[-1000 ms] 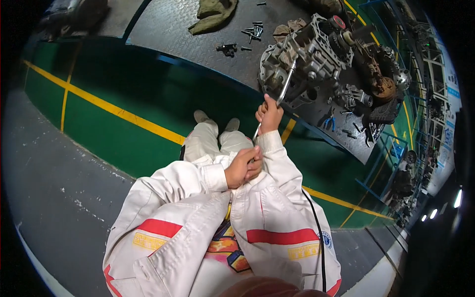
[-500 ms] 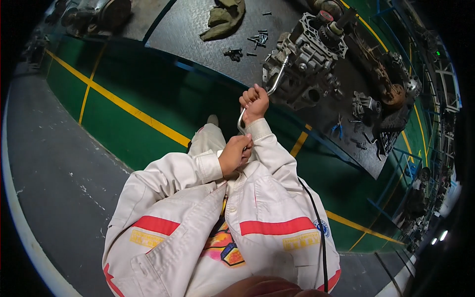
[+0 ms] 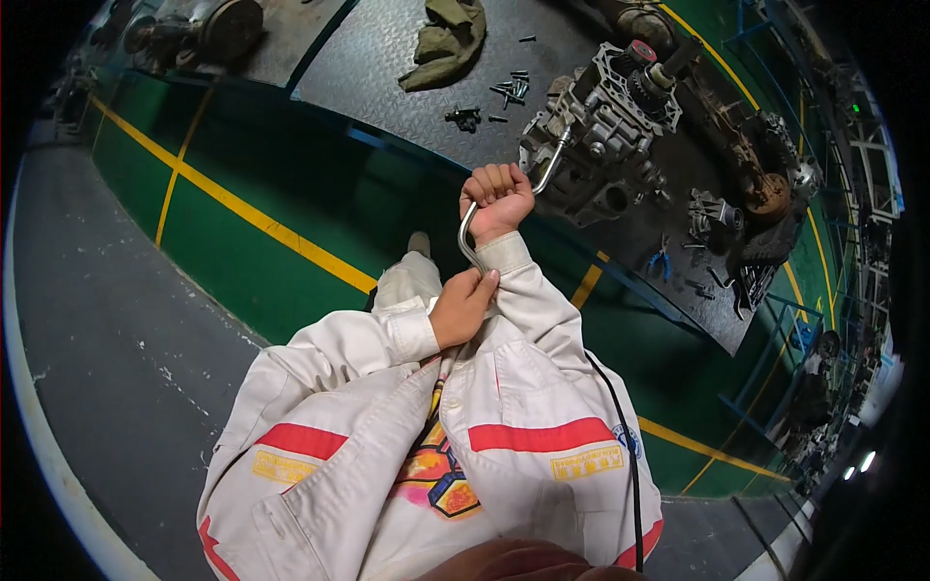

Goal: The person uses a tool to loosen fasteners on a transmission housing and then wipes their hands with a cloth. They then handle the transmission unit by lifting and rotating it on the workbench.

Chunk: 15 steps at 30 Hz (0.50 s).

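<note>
A bent steel speed wrench point(image 3: 552, 171) runs from my body toward a metal gearbox point(image 3: 593, 150) on the bench. Its far end meets the side of the housing; the exact fastener is too small to tell. My right hand point(image 3: 497, 196) wraps round the cranked middle of the wrench, knuckles up. Closer to my chest, my left hand point(image 3: 467, 302) closes round its near end, and the fingers hide the grip there. Gears and a shaft show at the gearbox's open upper end.
Several loose bolts point(image 3: 511, 89) and a green cloth point(image 3: 448, 44) lie on the steel-topped bench point(image 3: 358, 73). To the right are blue-handled pliers point(image 3: 661, 259), a smaller metal casting point(image 3: 715, 215) and a rusty axle part point(image 3: 765, 194). A black cable point(image 3: 620, 416) hangs over my jacket.
My right hand has swung the wrench's crank round, and its bend now bows farther left. My left hand stays on the near end. The view has shifted slightly.
</note>
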Tool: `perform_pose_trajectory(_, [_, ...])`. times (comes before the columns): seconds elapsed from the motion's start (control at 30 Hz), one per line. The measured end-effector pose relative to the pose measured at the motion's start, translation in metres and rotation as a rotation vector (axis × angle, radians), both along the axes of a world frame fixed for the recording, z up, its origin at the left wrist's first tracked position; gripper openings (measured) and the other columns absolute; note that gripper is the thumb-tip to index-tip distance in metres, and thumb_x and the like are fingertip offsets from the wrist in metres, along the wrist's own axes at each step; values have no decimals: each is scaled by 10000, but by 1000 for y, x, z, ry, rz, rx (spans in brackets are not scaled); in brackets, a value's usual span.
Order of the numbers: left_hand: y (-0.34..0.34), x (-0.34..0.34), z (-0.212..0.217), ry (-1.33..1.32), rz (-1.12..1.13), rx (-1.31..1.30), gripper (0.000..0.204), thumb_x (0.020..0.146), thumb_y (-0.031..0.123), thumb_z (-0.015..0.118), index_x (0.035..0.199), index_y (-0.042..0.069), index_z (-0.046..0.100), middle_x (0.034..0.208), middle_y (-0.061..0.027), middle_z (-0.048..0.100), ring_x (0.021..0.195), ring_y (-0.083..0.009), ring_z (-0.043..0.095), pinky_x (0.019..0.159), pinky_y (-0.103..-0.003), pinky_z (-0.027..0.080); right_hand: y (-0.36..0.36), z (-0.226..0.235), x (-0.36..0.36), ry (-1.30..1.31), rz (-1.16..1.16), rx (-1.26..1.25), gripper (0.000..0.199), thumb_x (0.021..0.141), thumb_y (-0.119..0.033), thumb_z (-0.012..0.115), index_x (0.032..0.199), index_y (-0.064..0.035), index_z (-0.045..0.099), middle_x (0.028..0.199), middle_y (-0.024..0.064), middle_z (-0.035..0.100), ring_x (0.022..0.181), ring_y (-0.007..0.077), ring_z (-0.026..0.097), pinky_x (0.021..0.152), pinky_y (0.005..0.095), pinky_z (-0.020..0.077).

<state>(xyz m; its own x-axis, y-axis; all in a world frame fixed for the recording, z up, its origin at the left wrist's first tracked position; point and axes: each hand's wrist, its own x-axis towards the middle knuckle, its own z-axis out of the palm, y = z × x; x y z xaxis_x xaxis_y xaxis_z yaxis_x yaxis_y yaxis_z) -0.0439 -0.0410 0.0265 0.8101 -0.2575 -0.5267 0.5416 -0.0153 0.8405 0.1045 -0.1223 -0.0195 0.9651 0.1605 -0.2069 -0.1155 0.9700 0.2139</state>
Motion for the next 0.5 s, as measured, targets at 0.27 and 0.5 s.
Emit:
perform_pose_trajectory(0.27, [46,36,-10,293,4,-224,333,1039,312,514,797,83,513,623,39,441,486,-65,345,434,-245,251,20,27,15,551,444,-346,266,880,-355,508,698,-176,433,585,-22,381,527,151,379,503,303,329])
perform_pose_trajectory(0.5, [44,36,-4,-96,-156,246,383,1022,275,496,788,-23,556,637,-96,587,548,-140,523,503,-349,413,20,28,22,731,455,-430,289,873,-363,509,653,-195,425,546,-43,380,482,128,344,521,318,315])
